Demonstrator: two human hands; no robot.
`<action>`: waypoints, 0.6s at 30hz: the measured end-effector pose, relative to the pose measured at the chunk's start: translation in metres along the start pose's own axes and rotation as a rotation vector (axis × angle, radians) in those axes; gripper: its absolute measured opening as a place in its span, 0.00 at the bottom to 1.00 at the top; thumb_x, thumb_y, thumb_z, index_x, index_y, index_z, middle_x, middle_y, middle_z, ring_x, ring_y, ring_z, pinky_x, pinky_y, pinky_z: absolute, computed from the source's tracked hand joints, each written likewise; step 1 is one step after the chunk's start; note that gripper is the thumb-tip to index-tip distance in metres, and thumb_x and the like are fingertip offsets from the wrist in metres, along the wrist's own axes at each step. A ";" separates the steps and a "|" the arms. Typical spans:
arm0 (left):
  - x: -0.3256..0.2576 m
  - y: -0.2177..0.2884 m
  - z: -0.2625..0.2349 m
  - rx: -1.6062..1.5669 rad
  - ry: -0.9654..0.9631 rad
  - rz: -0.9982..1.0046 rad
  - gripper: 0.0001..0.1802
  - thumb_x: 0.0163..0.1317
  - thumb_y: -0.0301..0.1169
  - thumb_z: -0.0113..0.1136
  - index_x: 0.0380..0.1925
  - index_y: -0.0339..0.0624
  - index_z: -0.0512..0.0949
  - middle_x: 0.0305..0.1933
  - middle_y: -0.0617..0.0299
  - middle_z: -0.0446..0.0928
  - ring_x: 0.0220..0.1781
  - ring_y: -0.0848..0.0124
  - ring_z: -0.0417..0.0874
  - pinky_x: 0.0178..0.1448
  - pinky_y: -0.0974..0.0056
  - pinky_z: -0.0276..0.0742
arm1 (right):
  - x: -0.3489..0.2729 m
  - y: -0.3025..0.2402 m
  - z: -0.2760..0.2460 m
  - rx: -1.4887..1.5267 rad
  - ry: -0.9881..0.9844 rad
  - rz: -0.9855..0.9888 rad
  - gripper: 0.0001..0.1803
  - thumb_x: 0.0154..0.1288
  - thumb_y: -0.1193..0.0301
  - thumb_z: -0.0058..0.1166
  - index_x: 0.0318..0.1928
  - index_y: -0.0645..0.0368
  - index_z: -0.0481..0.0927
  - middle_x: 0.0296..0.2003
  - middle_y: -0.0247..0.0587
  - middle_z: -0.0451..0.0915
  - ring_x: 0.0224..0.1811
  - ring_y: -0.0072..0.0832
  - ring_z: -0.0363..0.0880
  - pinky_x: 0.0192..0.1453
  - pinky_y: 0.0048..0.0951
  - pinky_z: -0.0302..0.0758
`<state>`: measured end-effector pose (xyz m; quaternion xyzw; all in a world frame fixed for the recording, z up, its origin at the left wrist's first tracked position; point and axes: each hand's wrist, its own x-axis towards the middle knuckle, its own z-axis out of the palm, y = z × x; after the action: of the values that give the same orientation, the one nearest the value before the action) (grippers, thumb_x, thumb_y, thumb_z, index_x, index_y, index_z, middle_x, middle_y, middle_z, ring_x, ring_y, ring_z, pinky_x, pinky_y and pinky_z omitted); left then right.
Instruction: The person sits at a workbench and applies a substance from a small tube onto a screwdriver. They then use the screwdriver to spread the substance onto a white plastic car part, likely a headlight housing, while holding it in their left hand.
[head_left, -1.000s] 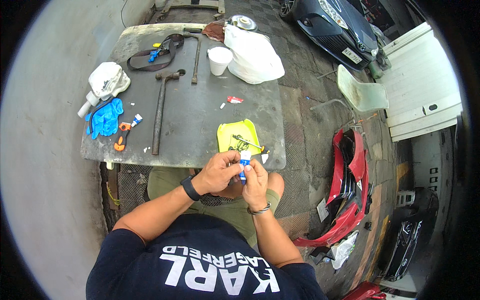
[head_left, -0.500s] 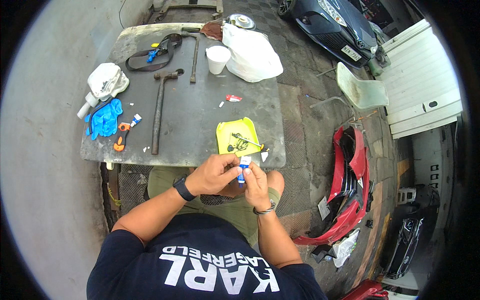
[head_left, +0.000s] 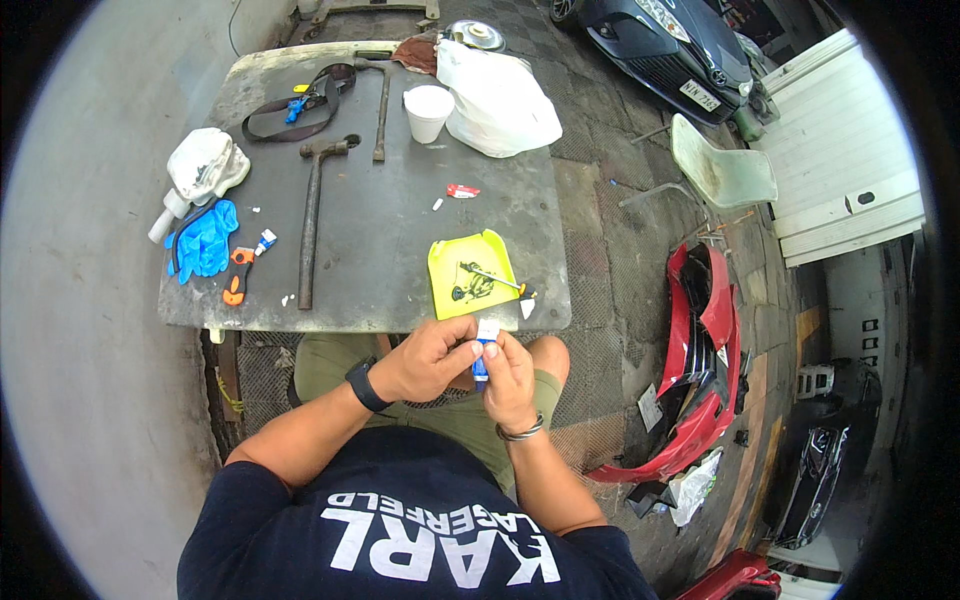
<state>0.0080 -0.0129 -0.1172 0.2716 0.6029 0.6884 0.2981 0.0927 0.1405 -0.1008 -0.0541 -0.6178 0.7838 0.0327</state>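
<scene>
My left hand (head_left: 430,360) and my right hand (head_left: 513,382) meet just off the table's near edge, above my lap. Between their closed fingers and thumbs is a small blue-and-white tube (head_left: 481,374), held upright with its white end toward the table. The fingers partly cover it. Just beyond lies a yellow tray (head_left: 447,258) holding several small dark parts (head_left: 470,286), perhaps screws. A screwdriver (head_left: 500,280) with a black-and-yellow handle rests across its right side. A white scrap (head_left: 527,310) is by the tray's near right corner.
On the grey table (head_left: 390,220) are a hammer (head_left: 310,220), a longer-headed hammer (head_left: 381,110), a strap (head_left: 335,105), a white cup (head_left: 428,112), a white bag (head_left: 500,100), blue gloves (head_left: 205,240) and an orange cutter (head_left: 237,277). A red bumper (head_left: 690,400) lies to the right.
The view has shifted slightly. Both hands keep hold of the tube, and my fingers have moved a little on it. The things on the table lie as before.
</scene>
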 end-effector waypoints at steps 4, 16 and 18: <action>-0.004 0.006 0.006 0.028 0.037 0.068 0.10 0.75 0.31 0.55 0.39 0.35 0.78 0.30 0.63 0.78 0.32 0.77 0.76 0.37 0.64 0.75 | -0.008 0.013 -0.003 -0.273 0.096 -0.188 0.15 0.83 0.65 0.49 0.46 0.65 0.83 0.33 0.25 0.79 0.33 0.11 0.68 0.37 0.20 0.67; 0.000 0.019 -0.010 0.286 0.173 0.143 0.12 0.74 0.33 0.60 0.39 0.33 0.80 0.30 0.53 0.82 0.30 0.71 0.82 0.36 0.62 0.77 | 0.010 0.018 -0.005 -0.218 0.075 -0.095 0.12 0.85 0.65 0.48 0.44 0.61 0.76 0.31 0.30 0.80 0.29 0.15 0.76 0.34 0.23 0.76; 0.000 0.018 -0.007 0.276 0.216 0.072 0.13 0.74 0.35 0.62 0.39 0.32 0.80 0.30 0.50 0.82 0.29 0.65 0.82 0.34 0.60 0.75 | 0.013 0.019 -0.010 -0.407 0.070 -0.100 0.12 0.85 0.65 0.48 0.45 0.61 0.76 0.33 0.31 0.81 0.31 0.16 0.76 0.34 0.24 0.77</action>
<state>0.0016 -0.0196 -0.1000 0.2557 0.7100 0.6346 0.1669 0.0810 0.1471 -0.1224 -0.0558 -0.7637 0.6380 0.0814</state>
